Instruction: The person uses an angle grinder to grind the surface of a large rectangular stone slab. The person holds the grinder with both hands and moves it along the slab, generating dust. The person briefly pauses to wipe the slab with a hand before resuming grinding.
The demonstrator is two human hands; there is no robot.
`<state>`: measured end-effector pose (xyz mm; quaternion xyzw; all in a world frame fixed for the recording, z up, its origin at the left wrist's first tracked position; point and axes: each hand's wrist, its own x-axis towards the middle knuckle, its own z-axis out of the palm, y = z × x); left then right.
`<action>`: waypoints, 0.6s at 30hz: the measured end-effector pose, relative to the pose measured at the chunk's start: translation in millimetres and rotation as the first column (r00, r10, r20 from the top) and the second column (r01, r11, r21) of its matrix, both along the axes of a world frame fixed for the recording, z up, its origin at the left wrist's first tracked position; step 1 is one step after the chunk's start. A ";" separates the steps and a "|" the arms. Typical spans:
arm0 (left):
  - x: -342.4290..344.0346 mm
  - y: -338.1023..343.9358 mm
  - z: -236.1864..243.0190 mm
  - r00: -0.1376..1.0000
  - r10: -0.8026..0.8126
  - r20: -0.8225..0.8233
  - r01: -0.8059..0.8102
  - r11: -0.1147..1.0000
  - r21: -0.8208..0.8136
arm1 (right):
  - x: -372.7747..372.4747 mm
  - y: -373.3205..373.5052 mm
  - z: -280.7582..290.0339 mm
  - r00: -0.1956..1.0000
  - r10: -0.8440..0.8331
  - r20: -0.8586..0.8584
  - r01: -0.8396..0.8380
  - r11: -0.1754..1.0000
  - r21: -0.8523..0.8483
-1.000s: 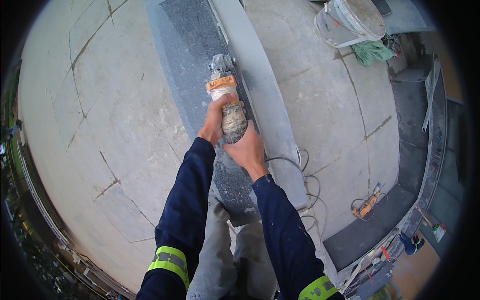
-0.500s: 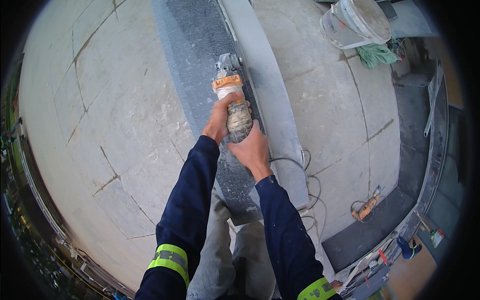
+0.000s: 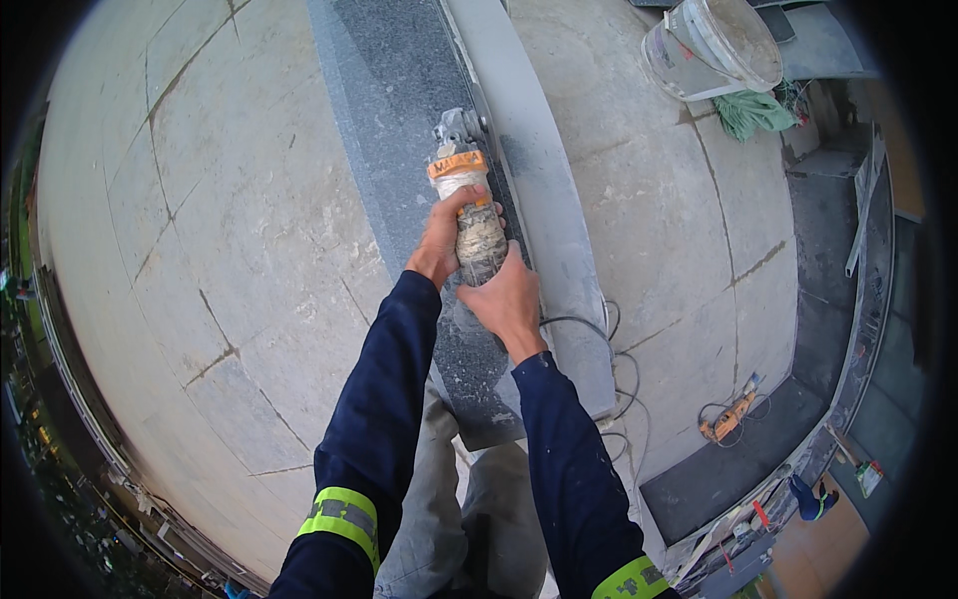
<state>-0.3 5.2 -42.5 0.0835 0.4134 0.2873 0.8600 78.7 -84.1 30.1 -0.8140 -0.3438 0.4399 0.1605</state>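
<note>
Both my hands are wrapped round an angle grinder (image 3: 481,236) with a taped, dust-caked body and an orange band near its head. My left hand (image 3: 437,240) grips the middle of the body, its thumb laid across the top. Behind it, my right hand (image 3: 507,304) holds the rear end. The grinder's metal head rests at the right edge of a long dark speckled stone slab (image 3: 394,120), its disc side turned to that edge. Along the slab's right side runs a pale grey strip (image 3: 544,190). A black cable (image 3: 574,319) trails right from beneath my right hand.
A dirty white bucket (image 3: 699,45) stands at the upper right beside green netting (image 3: 753,113). Another orange power tool (image 3: 733,414) lies on the paved floor (image 3: 269,230) at the right, near a dark slab (image 3: 718,469). A person (image 3: 813,497) is at the far lower right.
The grinder and both hands have shifted very slightly to the right in the picture. The grip on the tool is the same.
</note>
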 end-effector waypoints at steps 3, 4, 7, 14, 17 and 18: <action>0.7 0.2 1.2 1.000 0.003 0.005 -0.003 1.000 -0.017 | -0.5 1.4 2.4 1.000 -0.002 0.013 0.002 1.000 -0.009; 1.0 -0.1 1.5 1.000 0.001 0.006 -0.001 1.000 -0.019 | -0.7 1.2 2.9 1.000 -0.008 0.006 0.008 1.000 -0.008; 0.9 -0.1 1.7 1.000 0.002 0.009 -0.002 1.000 -0.020 | -0.7 0.5 2.2 1.000 -0.023 -0.003 0.023 1.000 -0.011; 2.2 -1.4 2.8 1.000 -0.004 -0.024 0.004 1.000 -0.018 | 1.8 -2.7 -4.7 1.000 -0.026 0.007 0.026 1.000 -0.013; 2.9 -1.9 2.3 1.000 0.002 -0.016 -0.002 1.000 -0.011 | 2.0 -2.7 -4.8 1.000 -0.027 0.002 0.027 1.000 -0.012; 2.7 -2.0 1.7 1.000 0.003 -0.014 -0.003 1.000 -0.012 | 2.0 -2.6 -4.7 1.000 -0.028 0.001 0.028 1.000 -0.012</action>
